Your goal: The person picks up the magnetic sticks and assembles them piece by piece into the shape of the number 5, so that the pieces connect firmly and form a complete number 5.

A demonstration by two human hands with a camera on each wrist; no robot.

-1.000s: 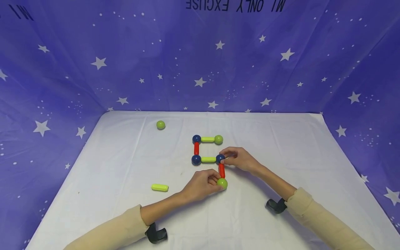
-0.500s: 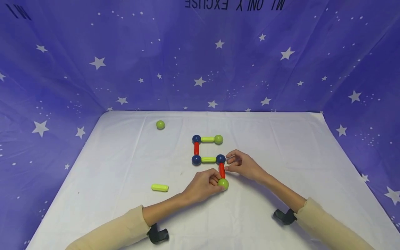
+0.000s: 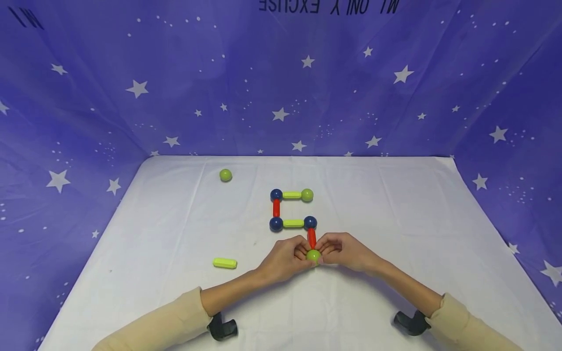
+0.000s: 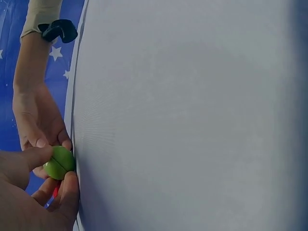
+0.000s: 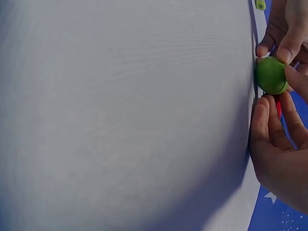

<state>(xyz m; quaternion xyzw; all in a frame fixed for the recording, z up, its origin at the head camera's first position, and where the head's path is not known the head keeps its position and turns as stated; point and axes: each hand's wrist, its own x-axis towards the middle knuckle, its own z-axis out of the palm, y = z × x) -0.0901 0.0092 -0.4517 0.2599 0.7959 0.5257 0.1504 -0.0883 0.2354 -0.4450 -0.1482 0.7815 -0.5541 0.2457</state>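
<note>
A flat chain of balls and rods lies on the white table. At its near end is a green ball (image 3: 313,257), joined to a red rod (image 3: 311,238) that leads up to a blue ball (image 3: 310,223). My left hand (image 3: 284,261) pinches this green ball from the left, thumb and fingers curled around it. From the right, my right hand (image 3: 347,251) pinches the same ball, its fingertips close to the left hand's. Both wrist views show the green ball (image 4: 59,163) between the two hands, with a bit of red rod (image 5: 279,107) behind it.
The chain continues with yellow-green rods (image 3: 293,224), a second red rod (image 3: 276,208), more blue balls (image 3: 276,224) and a green end ball (image 3: 307,195). A loose yellow-green rod (image 3: 225,263) lies at left; a loose green ball (image 3: 226,175) sits farther back. A starry blue cloth (image 3: 281,83) surrounds the table.
My right hand has let go of the blue ball, moved toward me and taken hold of the near green ball. The left hand has stayed on that green ball.
</note>
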